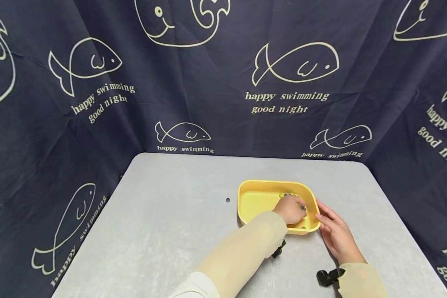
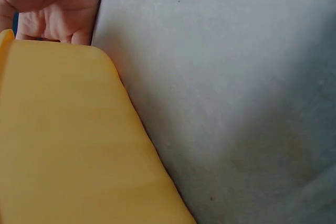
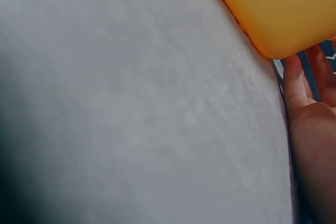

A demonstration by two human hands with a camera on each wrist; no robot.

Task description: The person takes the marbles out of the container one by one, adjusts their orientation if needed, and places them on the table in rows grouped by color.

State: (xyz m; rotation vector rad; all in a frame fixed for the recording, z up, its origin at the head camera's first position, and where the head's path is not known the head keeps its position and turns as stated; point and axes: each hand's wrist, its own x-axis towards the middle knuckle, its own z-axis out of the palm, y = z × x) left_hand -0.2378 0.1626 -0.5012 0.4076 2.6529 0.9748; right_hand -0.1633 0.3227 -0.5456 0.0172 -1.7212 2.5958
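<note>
A yellow basin (image 1: 258, 198) stands on the table in the head view, several small marbles (image 1: 303, 208) inside its right part. My left hand (image 1: 291, 210) reaches over the near rim into it, fingers bent downward beside the marbles; I cannot tell whether it pinches one. At the basin's right end is my right hand (image 1: 337, 238), straight fingers touching the outer wall and thumb at the rim. The right wrist view shows these fingers (image 3: 295, 80) against the basin's corner. In the left wrist view the basin's outer wall (image 2: 79, 129) hides part of my right hand (image 2: 58, 3).
One dark marble (image 1: 228, 200) lies on the grey table (image 1: 171, 215), left of the basin. Dark blue curtains (image 1: 223, 74) printed with fish rise behind the table and at both sides. Black wrist mounts (image 1: 329, 277) sit at both cuffs.
</note>
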